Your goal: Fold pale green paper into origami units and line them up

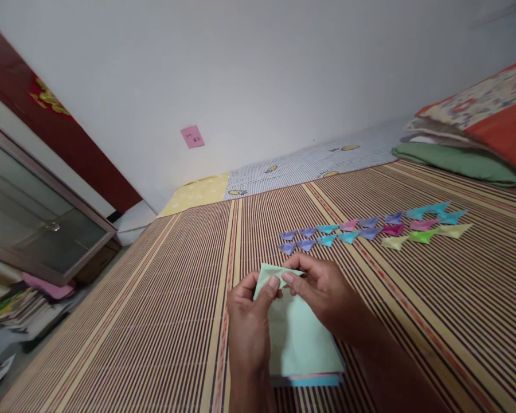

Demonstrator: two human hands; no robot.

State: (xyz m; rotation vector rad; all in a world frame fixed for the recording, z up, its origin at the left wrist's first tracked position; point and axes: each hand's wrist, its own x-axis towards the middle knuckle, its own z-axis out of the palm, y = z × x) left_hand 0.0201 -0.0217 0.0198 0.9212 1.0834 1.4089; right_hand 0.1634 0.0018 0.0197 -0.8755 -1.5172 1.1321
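A small folded piece of pale green paper (270, 272) is pinched between both hands. My left hand (253, 307) grips its left side, thumb on top. My right hand (320, 289) holds its right corner between thumb and fingers. Below the hands lies a stack of square paper sheets (307, 344), pale green on top, with pink and blue edges showing at the bottom. Beyond my hands, two rows of small folded paper boats (348, 237) in blue, purple, pink, green and yellow rest on the striped mat (189, 287).
Folded bedding and a green pillow (460, 160) lie at the back right. A patterned cloth (284, 172) runs along the wall, which bears a pink note (192, 137). At the left are a glass-fronted cabinet door (34, 212) and piled books (19, 310).
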